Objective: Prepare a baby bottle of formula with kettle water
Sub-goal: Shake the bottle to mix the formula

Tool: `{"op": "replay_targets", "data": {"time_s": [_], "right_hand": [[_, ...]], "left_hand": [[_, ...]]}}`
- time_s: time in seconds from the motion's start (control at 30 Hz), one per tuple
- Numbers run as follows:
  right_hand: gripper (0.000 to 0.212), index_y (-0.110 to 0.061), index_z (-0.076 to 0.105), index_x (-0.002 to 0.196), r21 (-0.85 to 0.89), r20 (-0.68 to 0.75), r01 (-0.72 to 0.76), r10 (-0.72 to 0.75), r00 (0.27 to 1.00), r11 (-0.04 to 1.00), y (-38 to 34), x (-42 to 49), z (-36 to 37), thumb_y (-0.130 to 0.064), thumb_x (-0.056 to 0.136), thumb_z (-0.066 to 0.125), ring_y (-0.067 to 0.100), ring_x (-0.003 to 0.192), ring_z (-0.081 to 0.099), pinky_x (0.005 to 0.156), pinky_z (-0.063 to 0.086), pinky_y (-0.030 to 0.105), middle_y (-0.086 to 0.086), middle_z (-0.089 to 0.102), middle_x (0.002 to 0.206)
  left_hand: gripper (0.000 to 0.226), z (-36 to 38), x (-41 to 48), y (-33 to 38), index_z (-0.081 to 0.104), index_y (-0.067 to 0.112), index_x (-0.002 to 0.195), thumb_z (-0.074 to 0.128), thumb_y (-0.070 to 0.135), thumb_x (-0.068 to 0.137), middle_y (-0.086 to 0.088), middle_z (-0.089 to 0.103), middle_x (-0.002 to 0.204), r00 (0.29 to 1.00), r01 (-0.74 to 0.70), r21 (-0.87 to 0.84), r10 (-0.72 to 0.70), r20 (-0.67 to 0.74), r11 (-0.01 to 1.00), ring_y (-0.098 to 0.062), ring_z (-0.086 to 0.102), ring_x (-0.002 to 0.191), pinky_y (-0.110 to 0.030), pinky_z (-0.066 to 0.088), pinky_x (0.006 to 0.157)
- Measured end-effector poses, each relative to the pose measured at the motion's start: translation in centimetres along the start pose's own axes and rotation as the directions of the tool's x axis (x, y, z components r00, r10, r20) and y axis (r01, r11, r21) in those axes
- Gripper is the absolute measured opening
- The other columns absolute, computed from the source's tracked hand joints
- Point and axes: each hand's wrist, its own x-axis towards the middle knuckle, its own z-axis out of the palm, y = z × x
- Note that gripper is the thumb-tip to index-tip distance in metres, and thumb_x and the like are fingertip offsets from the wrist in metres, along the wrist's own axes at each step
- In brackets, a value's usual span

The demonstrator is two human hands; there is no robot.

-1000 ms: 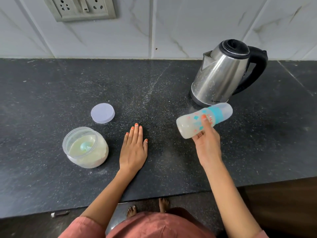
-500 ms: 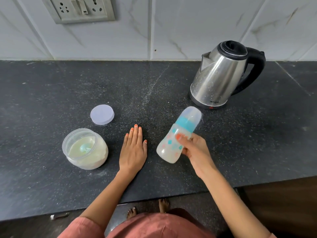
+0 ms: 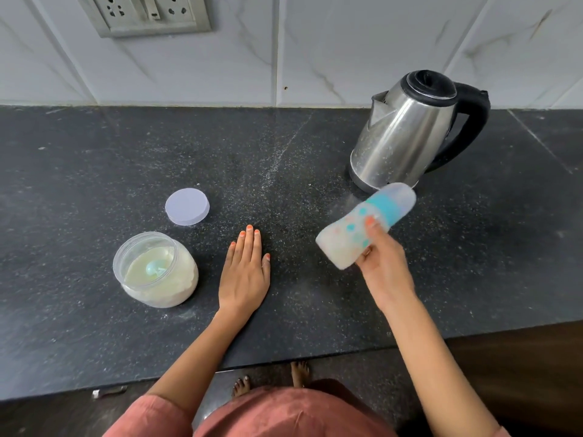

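My right hand [image 3: 383,266] grips a capped baby bottle [image 3: 350,234] with a teal collar and milky liquid inside. The bottle is tilted steeply, cap end up and to the right, and blurred by motion, just in front of the steel kettle [image 3: 403,134]. The kettle stands at the back right with its black lid closed. My left hand [image 3: 244,272] lies flat on the black counter [image 3: 94,171], palm down, fingers together, holding nothing. To its left stands an uncovered clear jar of formula powder [image 3: 156,269] with a pale green scoop lying in the powder.
The jar's round lilac lid [image 3: 187,206] lies flat on the counter behind the jar. A wall socket plate [image 3: 145,14] is on the tiled backsplash at the upper left. The counter's front edge runs near my body, with my feet visible below it.
The bottle has swung from low and near the counter's middle up and to the right toward the kettle, as it was a second ago. My left hand has stayed put.
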Motion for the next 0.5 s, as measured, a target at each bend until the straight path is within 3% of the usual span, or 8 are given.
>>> {"op": "replay_targets", "data": {"time_s": [0.07, 0.13, 0.2, 0.23, 0.4, 0.43, 0.5], "right_hand": [[0.018, -0.019, 0.060, 0.099, 0.101, -0.053, 0.060, -0.055, 0.997, 0.993, -0.2, 0.4, 0.3, -0.019, 0.081, 0.058, 0.006, 0.084, 0.069, 0.072, 0.057, 0.024, -0.008, 0.074, 0.086], [0.023, -0.020, 0.062, 0.095, -0.132, 0.024, 0.039, -0.036, 0.999, 0.990, 0.5, -0.3, 0.5, -0.019, 0.072, 0.063, 0.007, 0.083, 0.069, 0.072, 0.057, 0.024, -0.008, 0.074, 0.084], [0.025, -0.018, 0.065, 0.088, -0.420, 0.142, 0.014, 0.051, 0.989, 0.907, 1.3, -1.5, 0.4, -0.017, 0.063, 0.067, 0.009, 0.081, 0.068, 0.071, 0.056, 0.023, -0.007, 0.074, 0.079], [0.025, -0.017, 0.065, 0.086, -0.451, 0.168, 0.014, 0.070, 0.983, 0.893, 1.3, -1.6, 0.3, -0.016, 0.061, 0.067, 0.009, 0.081, 0.068, 0.070, 0.055, 0.022, -0.007, 0.074, 0.078], [0.024, -0.018, 0.061, 0.097, 0.020, 0.013, 0.050, -0.051, 0.999, 0.999, 0.2, 0.2, 0.5, -0.021, 0.072, 0.060, 0.006, 0.084, 0.068, 0.076, 0.057, 0.025, -0.006, 0.072, 0.090], [0.025, -0.019, 0.061, 0.096, -0.014, 0.020, 0.053, -0.052, 0.998, 0.999, 0.3, 0.1, 0.6, -0.021, 0.071, 0.061, 0.007, 0.085, 0.068, 0.077, 0.057, 0.026, -0.006, 0.072, 0.091], [0.029, -0.019, 0.063, 0.091, -0.273, 0.099, 0.036, -0.009, 0.995, 0.961, 1.0, -0.7, 0.6, -0.022, 0.062, 0.066, 0.010, 0.085, 0.067, 0.077, 0.056, 0.027, -0.005, 0.071, 0.088]], "left_hand": [[0.067, 0.0, 0.0, 0.1, 0.020, 0.002, 0.142, 0.001, 0.040, 0.089, -0.013, 0.018, 0.151, 1.000, 0.001, 0.005, -0.001, -0.005, 1.000, -0.024, 0.016, 0.140, -0.033, 0.004, 0.111], [0.069, 0.0, 0.0, 0.0, 0.017, 0.003, 0.142, -0.002, 0.041, 0.088, -0.012, 0.016, 0.152, 1.000, -0.003, 0.008, 0.003, -0.001, 1.000, -0.023, 0.013, 0.141, -0.032, 0.002, 0.111], [0.071, 0.1, 0.0, -0.1, 0.014, 0.004, 0.143, -0.004, 0.042, 0.086, -0.011, 0.013, 0.153, 1.000, -0.003, 0.008, 0.003, 0.009, 1.000, -0.022, 0.010, 0.141, -0.030, -0.001, 0.111], [0.071, 0.1, 0.0, -0.1, 0.013, 0.004, 0.143, -0.005, 0.042, 0.086, -0.010, 0.012, 0.153, 1.000, -0.002, 0.007, 0.002, 0.011, 1.000, -0.022, 0.010, 0.141, -0.030, -0.002, 0.110], [0.069, 0.0, 0.0, 0.0, 0.018, 0.003, 0.143, -0.001, 0.041, 0.088, -0.012, 0.016, 0.152, 1.000, 0.003, -0.002, -0.003, 0.003, 1.000, -0.023, 0.014, 0.141, -0.031, 0.002, 0.111], [0.068, 0.0, 0.0, 0.0, 0.019, 0.003, 0.142, 0.000, 0.041, 0.089, -0.012, 0.017, 0.151, 1.000, 0.004, 0.000, -0.004, 0.003, 1.000, -0.024, 0.015, 0.141, -0.031, 0.002, 0.111], [0.068, -0.1, 0.0, 0.0, 0.021, 0.003, 0.142, 0.001, 0.040, 0.089, -0.013, 0.019, 0.151, 1.000, 0.003, 0.003, -0.003, -0.003, 1.000, -0.025, 0.017, 0.140, -0.032, 0.003, 0.110]]}}
